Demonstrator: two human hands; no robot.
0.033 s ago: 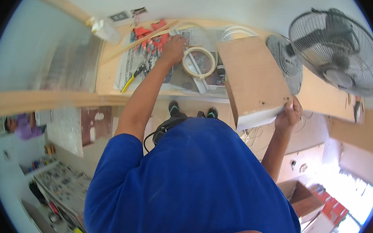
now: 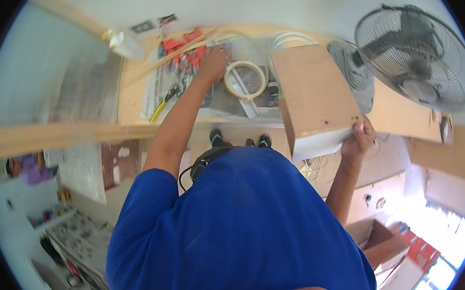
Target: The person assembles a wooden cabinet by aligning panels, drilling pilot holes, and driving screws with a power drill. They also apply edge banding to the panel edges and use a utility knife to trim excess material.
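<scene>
My right hand point(image 2: 358, 137) grips the near right corner of a light brown wooden box point(image 2: 315, 88), its fingers wrapped round the edge. The box stands tilted at the bench, with a white face toward me. Farther left, my left hand point(image 2: 213, 65) reaches down onto the littered newspaper, beside red and grey work gloves point(image 2: 196, 55). Its fingertips are blurred and partly hidden, so I cannot make out what they touch. A cream roll of edging strip point(image 2: 264, 79) lies just right of that hand, over a pale flat bar point(image 2: 250, 108). Yellow-handled pliers point(image 2: 164, 103) rest nearer the front edge.
A black standing fan point(image 2: 415, 57) rises right of the box, its grey base point(image 2: 366, 84) on the bench. A white bottle point(image 2: 127, 46) stands at the back left. Loose cables point(image 2: 318, 172) lie on the floor. Another person point(image 2: 32, 168) is far off to the left.
The view has shifted very slightly. Both hands keep nearly the same places, the right one still on the box corner.
</scene>
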